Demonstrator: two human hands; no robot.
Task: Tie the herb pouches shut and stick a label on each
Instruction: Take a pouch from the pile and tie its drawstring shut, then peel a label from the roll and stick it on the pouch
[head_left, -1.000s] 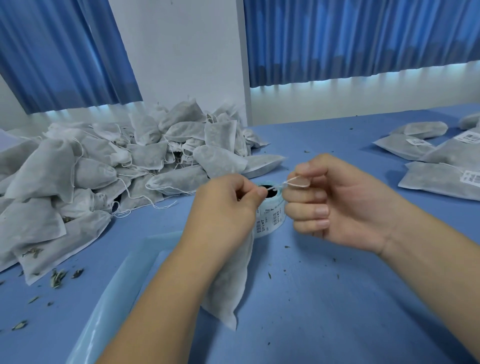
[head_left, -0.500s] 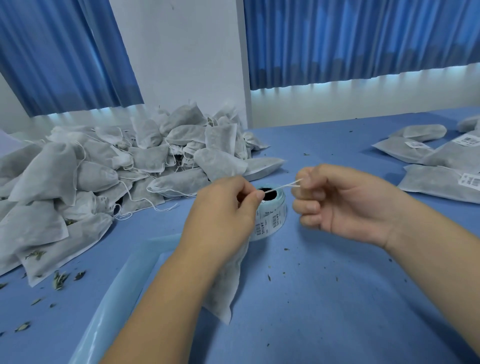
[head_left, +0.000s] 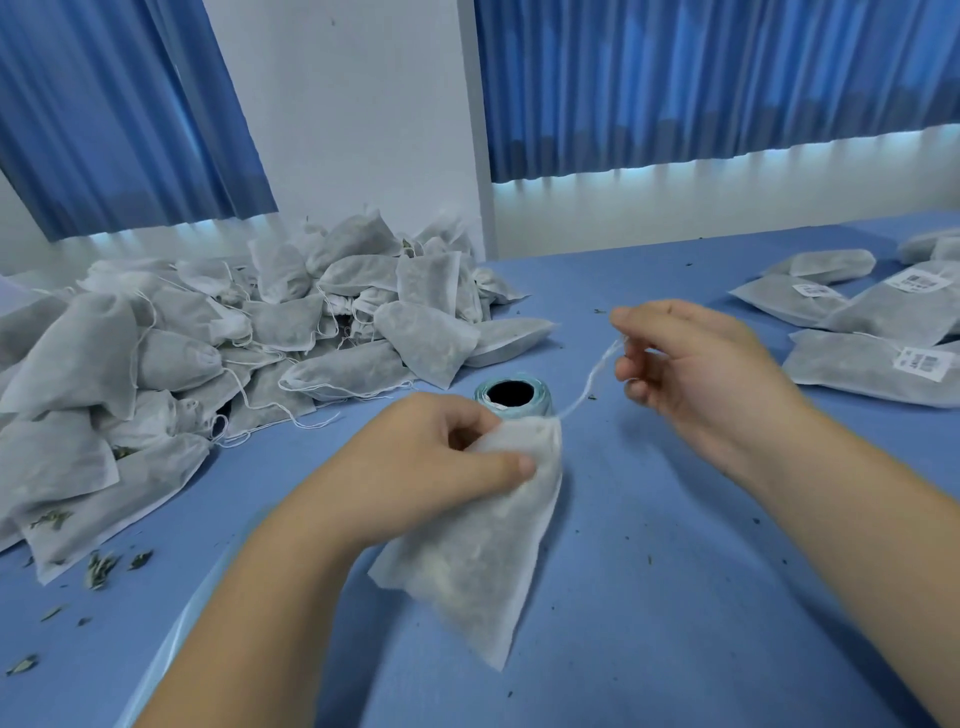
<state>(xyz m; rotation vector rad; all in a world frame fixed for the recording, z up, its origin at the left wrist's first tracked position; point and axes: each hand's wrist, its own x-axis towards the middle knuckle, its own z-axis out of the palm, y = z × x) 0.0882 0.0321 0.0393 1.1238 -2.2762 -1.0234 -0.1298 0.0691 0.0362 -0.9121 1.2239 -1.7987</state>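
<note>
My left hand (head_left: 436, 457) grips the gathered top of a white herb pouch (head_left: 483, 551), which hangs tilted down above the blue table. A thin white drawstring (head_left: 589, 382) runs from the pouch's neck up and right to my right hand (head_left: 685, 369), whose fingers pinch its end. Just behind my left hand a roll of labels (head_left: 511, 397) stands on end, its dark core showing and its lower part hidden.
A big heap of unlabelled pouches (head_left: 218, 353) with loose strings fills the left. Several labelled pouches (head_left: 878, 332) lie flat at the right. Dried herb crumbs (head_left: 104, 566) are scattered at the front left. A pale translucent sheet (head_left: 171, 639) lies under my left forearm.
My right hand has moved right and up, drawing the string out longer. My left hand has dropped slightly and the pouch's neck now shows past its thumb.
</note>
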